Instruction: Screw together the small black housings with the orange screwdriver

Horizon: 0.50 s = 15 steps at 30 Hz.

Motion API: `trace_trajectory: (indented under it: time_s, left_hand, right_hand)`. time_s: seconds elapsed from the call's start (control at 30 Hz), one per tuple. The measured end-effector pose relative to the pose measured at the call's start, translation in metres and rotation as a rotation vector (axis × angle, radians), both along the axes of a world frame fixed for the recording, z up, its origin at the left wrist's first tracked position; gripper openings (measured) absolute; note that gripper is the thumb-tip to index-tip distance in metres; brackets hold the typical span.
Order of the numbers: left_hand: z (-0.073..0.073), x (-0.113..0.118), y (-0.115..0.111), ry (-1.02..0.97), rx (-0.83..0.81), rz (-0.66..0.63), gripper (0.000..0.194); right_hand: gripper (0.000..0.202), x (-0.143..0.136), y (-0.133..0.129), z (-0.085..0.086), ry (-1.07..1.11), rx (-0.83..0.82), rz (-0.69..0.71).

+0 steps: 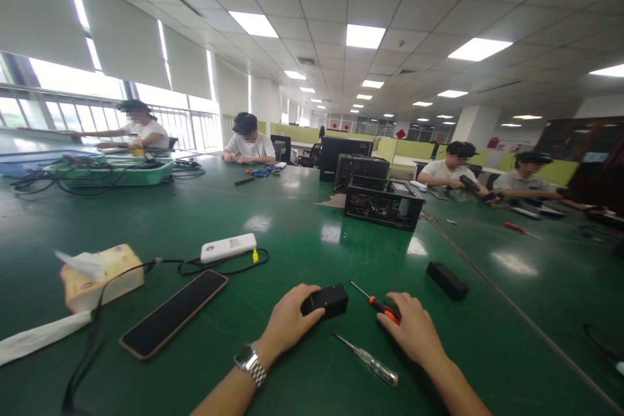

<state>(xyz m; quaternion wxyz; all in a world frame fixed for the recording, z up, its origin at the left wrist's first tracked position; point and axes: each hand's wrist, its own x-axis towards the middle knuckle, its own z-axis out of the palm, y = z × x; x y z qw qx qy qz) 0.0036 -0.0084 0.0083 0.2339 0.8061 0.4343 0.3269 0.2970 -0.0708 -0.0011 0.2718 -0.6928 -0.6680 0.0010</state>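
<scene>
My left hand (295,312), with a metal-band watch (250,363) on its wrist, is closed around a small black rectangular box (336,301) resting on the green table. To the right of it, my right hand (412,325) has its fingers and thumb around the orange-and-black handle of a screwdriver (374,302), whose thin shaft points up and left toward the box. Between my forearms lies a clear-handled screwdriver (368,359), touched by neither hand. A second black box (447,280) sits farther right on the table.
A phone (175,312), a white power bank (228,247) with a cable and a tissue pack (104,276) lie at left. Black computer cases (383,205) stand ahead. A green basket (112,173) of cables is far left. Several people sit around, one person (251,143) opposite.
</scene>
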Motion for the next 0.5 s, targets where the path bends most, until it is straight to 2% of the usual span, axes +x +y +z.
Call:
trace_trajectory:
  time_s: [0.07,0.13,0.2,0.27,0.33,0.5]
  left_hand:
    - [-0.001,-0.001,0.003,-0.003,0.003,0.035,0.033]
    - [-0.003,-0.003,0.007,-0.015,0.003,0.073,0.032]
    - [-0.004,-0.005,0.01,-0.04,-0.006,0.099,0.032]
    - [-0.006,-0.006,0.012,-0.071,-0.016,0.114,0.032]
    - [-0.008,-0.007,0.014,-0.096,-0.021,0.114,0.032]
    - [-0.009,-0.005,0.013,-0.128,-0.034,0.102,0.032]
  right_hand:
    - [0.027,-0.011,-0.007,0.011,0.004,-0.034,0.056]
    - [0.025,-0.022,-0.016,0.02,0.013,-0.179,0.207]
    - [0.02,-0.032,-0.024,0.025,-0.011,-0.309,0.348]
    - [0.014,-0.038,-0.028,0.027,-0.025,-0.343,0.422]
    - [0.01,-0.042,-0.028,0.028,0.037,-0.324,0.438]
    - [0.02,-0.042,-0.022,0.029,0.188,-0.267,0.398]
